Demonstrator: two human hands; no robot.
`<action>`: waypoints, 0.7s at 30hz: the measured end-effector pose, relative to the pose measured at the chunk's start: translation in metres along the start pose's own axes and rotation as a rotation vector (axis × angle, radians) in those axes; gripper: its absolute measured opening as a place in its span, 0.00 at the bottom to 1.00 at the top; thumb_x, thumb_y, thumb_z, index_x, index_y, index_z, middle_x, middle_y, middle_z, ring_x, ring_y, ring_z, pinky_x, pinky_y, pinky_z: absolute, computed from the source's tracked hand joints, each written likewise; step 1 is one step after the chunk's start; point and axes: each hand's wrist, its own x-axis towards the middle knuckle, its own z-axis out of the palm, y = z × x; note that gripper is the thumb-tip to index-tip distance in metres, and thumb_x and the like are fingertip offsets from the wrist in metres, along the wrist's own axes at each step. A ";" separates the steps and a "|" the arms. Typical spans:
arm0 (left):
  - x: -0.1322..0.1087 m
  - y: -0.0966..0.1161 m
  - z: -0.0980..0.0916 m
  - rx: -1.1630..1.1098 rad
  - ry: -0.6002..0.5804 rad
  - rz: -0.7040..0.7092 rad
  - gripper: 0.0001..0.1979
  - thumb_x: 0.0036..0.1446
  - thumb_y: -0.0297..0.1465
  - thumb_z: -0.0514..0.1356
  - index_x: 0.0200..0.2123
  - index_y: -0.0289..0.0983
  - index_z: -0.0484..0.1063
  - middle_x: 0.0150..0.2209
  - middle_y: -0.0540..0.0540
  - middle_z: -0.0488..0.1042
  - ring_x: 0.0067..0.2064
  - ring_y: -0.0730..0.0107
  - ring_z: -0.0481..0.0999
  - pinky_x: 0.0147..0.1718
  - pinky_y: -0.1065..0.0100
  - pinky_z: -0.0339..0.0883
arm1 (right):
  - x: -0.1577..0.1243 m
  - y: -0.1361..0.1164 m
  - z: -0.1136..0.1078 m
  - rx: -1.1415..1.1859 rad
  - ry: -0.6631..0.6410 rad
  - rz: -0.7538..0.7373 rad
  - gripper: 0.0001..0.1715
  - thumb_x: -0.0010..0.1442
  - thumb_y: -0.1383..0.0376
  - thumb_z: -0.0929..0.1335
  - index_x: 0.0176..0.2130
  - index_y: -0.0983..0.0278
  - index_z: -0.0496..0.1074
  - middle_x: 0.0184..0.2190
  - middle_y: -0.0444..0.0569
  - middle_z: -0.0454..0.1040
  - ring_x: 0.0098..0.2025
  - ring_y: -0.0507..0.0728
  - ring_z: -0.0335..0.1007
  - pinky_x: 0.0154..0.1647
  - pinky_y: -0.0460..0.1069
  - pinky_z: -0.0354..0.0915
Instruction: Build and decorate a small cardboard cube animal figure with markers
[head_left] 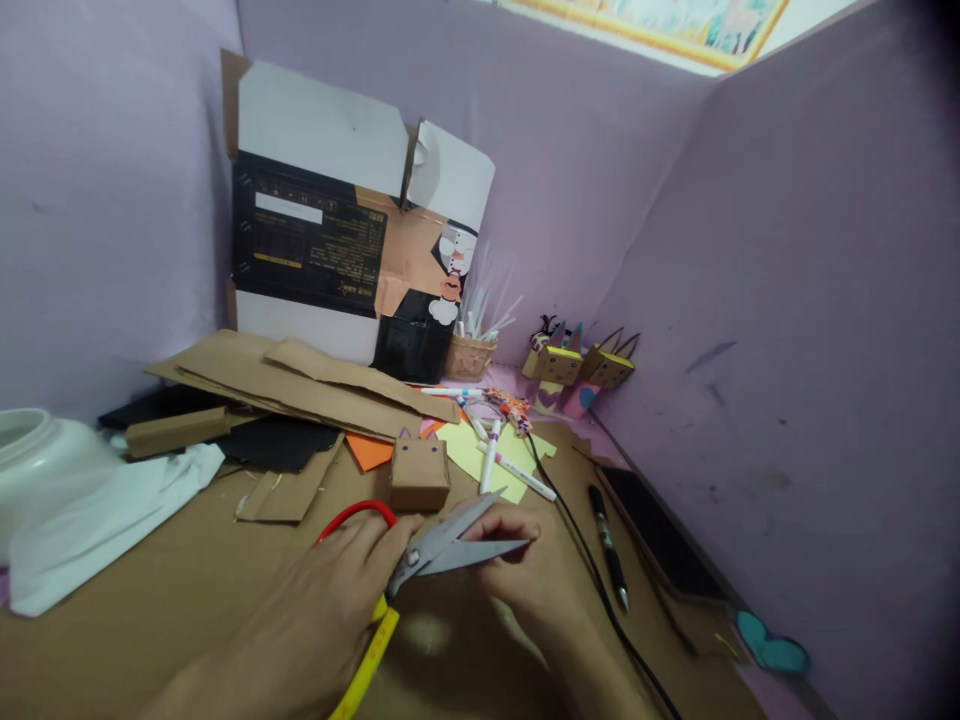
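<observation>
My left hand is closed around the red handle of a pair of scissors, whose grey blades stand open and point right. My right hand sits just past the blades with its fingers curled and pinched together at the lower blade's tip; what they hold is hidden. A small brown cardboard box figure with two ears stands just beyond the scissors. A yellow strip runs out from under my left hand toward me.
Brown cardboard sheet covers the desk. Cardboard scraps, white cloth and a white jar lie left. Markers, yellow paper, a black cable, a pen and a phone lie right. Paper figures stand by the wall.
</observation>
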 end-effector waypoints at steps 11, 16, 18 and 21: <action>0.001 -0.001 -0.003 0.016 -0.051 0.006 0.35 0.47 0.20 0.51 0.61 0.42 0.56 0.51 0.41 0.70 0.50 0.57 0.68 0.49 0.59 0.64 | 0.001 -0.002 0.000 0.048 -0.034 -0.013 0.09 0.34 0.76 0.68 0.17 0.63 0.75 0.27 0.48 0.80 0.30 0.57 0.76 0.30 0.46 0.68; 0.002 -0.002 0.000 -0.004 -0.020 0.037 0.33 0.49 0.23 0.52 0.60 0.41 0.57 0.47 0.40 0.71 0.47 0.56 0.69 0.46 0.60 0.66 | 0.001 -0.003 -0.002 0.027 -0.052 0.003 0.11 0.33 0.78 0.66 0.17 0.64 0.74 0.28 0.48 0.80 0.29 0.55 0.74 0.29 0.45 0.67; 0.002 -0.003 0.002 0.002 -0.025 0.039 0.33 0.49 0.23 0.51 0.60 0.42 0.57 0.47 0.41 0.71 0.47 0.56 0.69 0.44 0.60 0.66 | 0.001 -0.003 -0.002 0.026 -0.061 0.014 0.11 0.33 0.78 0.66 0.17 0.64 0.74 0.29 0.48 0.79 0.29 0.55 0.74 0.29 0.45 0.67; 0.003 -0.003 0.002 0.020 -0.035 0.034 0.32 0.48 0.22 0.51 0.59 0.44 0.58 0.45 0.42 0.71 0.45 0.57 0.70 0.41 0.61 0.67 | 0.002 -0.003 -0.002 0.033 -0.070 0.017 0.10 0.33 0.77 0.67 0.17 0.64 0.74 0.28 0.48 0.79 0.29 0.55 0.73 0.30 0.46 0.67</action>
